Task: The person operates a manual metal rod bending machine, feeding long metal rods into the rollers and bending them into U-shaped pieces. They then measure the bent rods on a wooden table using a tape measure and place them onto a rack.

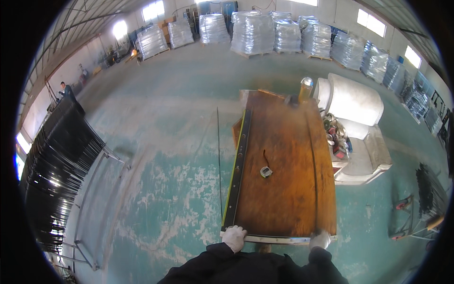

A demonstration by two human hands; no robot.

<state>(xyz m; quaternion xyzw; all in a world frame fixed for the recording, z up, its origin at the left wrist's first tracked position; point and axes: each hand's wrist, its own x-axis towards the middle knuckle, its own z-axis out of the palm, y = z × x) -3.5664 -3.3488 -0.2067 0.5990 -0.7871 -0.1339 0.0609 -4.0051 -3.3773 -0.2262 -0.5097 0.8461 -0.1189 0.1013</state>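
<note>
A pale metal bar (279, 239), thin and straight, lies across the near edge of a worn brown wooden tabletop (288, 175), directly in front of the person. The left hand (234, 237), in a white knit glove, is closed over the bar's left end at the table's near-left corner. The right hand (320, 239), gloved alike, rests on the bar near its right end; whether its fingers wrap the bar cannot be told from this view. Both dark sleeves enter from the lower edge.

Along the table's left edge runs a long black strip (239, 165) with a yellow-green border and a row of small holes. A small round tape measure (266, 172), grey with a dark trailing cord, sits near the tabletop's middle, well apart from both hands. A thin curved line (314, 161) runs lengthwise down the board's right part. At the far end stands a bottle (305, 90) of yellow liquid.

Right of the table are large white rolls (354, 99) and a heap of small mixed objects (335, 135). On the mottled teal concrete floor (161, 189) lies a thin dark rod (219, 161), parallel to the table. At left, a metal rack holds densely stacked black strips (56, 165). Film-wrapped pallets (253, 33) line the far wall, and another person (65, 90) stands at far left.
</note>
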